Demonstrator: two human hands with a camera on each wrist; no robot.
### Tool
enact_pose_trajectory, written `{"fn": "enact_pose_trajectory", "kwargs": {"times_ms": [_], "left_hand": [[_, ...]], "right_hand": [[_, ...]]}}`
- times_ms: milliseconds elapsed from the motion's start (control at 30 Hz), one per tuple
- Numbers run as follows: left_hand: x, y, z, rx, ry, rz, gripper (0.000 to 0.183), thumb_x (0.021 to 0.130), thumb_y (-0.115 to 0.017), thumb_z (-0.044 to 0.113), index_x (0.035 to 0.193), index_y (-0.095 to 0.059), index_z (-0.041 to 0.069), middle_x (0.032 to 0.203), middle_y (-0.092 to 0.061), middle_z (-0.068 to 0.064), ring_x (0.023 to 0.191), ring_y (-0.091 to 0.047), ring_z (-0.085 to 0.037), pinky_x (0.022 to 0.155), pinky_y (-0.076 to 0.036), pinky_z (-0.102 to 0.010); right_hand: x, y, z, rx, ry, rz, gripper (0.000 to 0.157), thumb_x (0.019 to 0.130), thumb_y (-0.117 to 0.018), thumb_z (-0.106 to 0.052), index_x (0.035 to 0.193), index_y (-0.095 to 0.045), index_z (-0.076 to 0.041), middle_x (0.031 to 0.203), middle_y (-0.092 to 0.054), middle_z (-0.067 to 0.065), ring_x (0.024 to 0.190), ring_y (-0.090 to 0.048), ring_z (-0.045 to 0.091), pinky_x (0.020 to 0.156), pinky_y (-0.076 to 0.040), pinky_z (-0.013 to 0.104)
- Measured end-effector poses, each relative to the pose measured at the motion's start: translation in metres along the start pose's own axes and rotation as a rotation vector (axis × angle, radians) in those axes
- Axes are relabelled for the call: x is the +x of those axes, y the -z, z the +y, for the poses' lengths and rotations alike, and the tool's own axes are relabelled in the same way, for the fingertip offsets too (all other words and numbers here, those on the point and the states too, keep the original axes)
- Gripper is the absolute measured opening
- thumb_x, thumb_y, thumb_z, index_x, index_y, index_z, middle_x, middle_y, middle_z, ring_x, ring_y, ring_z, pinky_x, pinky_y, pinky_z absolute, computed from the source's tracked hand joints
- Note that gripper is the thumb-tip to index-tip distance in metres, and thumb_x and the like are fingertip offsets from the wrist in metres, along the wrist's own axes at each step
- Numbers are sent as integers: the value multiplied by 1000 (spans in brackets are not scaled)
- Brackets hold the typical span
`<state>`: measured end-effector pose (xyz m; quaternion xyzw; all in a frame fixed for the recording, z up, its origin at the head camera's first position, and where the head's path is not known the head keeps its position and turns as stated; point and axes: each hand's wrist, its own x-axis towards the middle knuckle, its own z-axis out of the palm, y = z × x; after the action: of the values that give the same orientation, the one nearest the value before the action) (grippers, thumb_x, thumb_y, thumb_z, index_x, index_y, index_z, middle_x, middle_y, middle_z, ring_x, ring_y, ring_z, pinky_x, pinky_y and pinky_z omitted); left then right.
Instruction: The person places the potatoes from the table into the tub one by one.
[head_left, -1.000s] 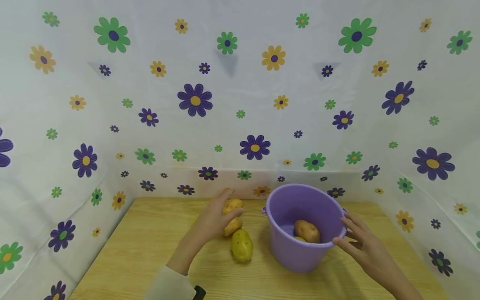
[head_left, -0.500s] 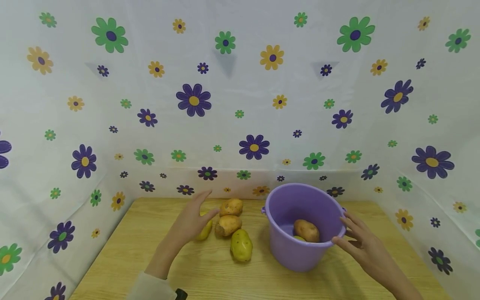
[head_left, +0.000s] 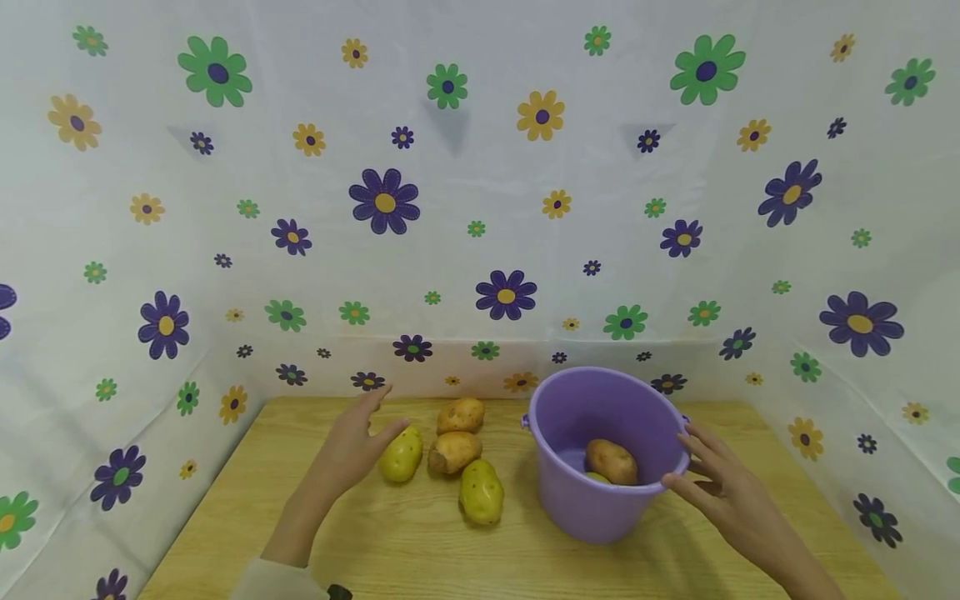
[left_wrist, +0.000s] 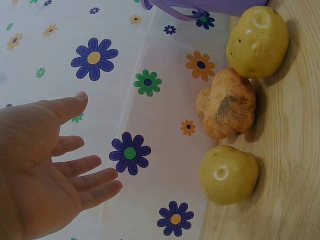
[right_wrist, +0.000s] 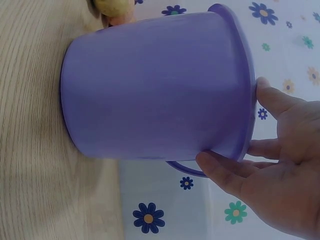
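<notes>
My left hand [head_left: 343, 454] hovers left of the potatoes, fingers extended and thumb apart, holding nothing. Nearest to it lies a yellow-green potato [head_left: 401, 455]; a second yellow-green potato [head_left: 482, 493] sits closer to the bucket. Between them are two tan potatoes, one in front [head_left: 454, 452] and one behind [head_left: 461, 415]. A purple bucket [head_left: 592, 512] stands to the right, with a brown potato [head_left: 611, 462] inside and part of a yellow-green one beneath it. With spread fingertips and thumb, my right hand [right_wrist: 287, 170] touches the bucket's rim and outer side from the right.
Everything stands on a wooden table [head_left: 405, 554]. A white sheet [head_left: 315, 275] printed with flowers rises behind the table and along both sides. The bucket's purple handle [left_wrist: 175, 12] hangs at its far side.
My left hand has drawn back to the left, away from the tan potatoes, uncovering the left yellow-green potato. My right hand and the bucket stay in place.
</notes>
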<state>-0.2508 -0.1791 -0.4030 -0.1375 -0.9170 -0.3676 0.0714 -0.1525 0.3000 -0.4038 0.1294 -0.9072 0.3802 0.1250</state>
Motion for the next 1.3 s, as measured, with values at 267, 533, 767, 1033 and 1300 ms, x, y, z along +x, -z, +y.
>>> {"fn": "enact_pose_trajectory", "kwargs": {"times_ms": [267, 533, 767, 1033, 1300], "left_hand": [[-2, -3, -4, 1, 12, 8, 68, 104, -65, 33, 157, -38, 1, 156, -42, -25, 133, -50, -45, 106, -47, -59], [-3, -16, -20, -35, 34, 7, 67, 102, -67, 28, 156, -39, -1, 156, -42, -25, 132, -51, -47, 106, -47, -59], [-7, -30, -37, -34, 77, 6, 64, 102, -67, 27, 153, -42, -3, 153, -44, -28, 129, -53, -48, 103, -48, -60], [-11, -48, -55, -61, 117, 25, 61, 101, -69, 23, 150, -44, -6, 151, -43, -32, 126, -54, -50, 101, -50, -61], [-13, -68, -70, -71, 142, 74, 60, 100, -69, 18, 147, -46, -10, 145, -47, -35, 123, -56, -50, 103, -48, -61]], "right_hand": [[0, 0, 1, 0, -10, -8, 63, 101, -71, -22, 148, -47, 10, 160, -32, 29, 117, -63, 42, 83, -57, 19], [0, 0, 2, 7, -10, -6, 61, 101, -71, -21, 148, -48, 9, 160, -32, 29, 116, -64, 41, 83, -58, 20], [-1, -1, 3, -7, -1, 7, 60, 100, -72, -21, 147, -49, 9, 159, -34, 28, 114, -65, 39, 83, -58, 21], [0, -2, 4, -12, -7, 10, 59, 98, -73, -17, 147, -50, 8, 159, -35, 28, 113, -65, 37, 81, -58, 21], [1, -3, 5, -10, 13, 24, 59, 97, -74, -14, 146, -50, 9, 158, -35, 30, 112, -66, 38, 80, -58, 20]]}}
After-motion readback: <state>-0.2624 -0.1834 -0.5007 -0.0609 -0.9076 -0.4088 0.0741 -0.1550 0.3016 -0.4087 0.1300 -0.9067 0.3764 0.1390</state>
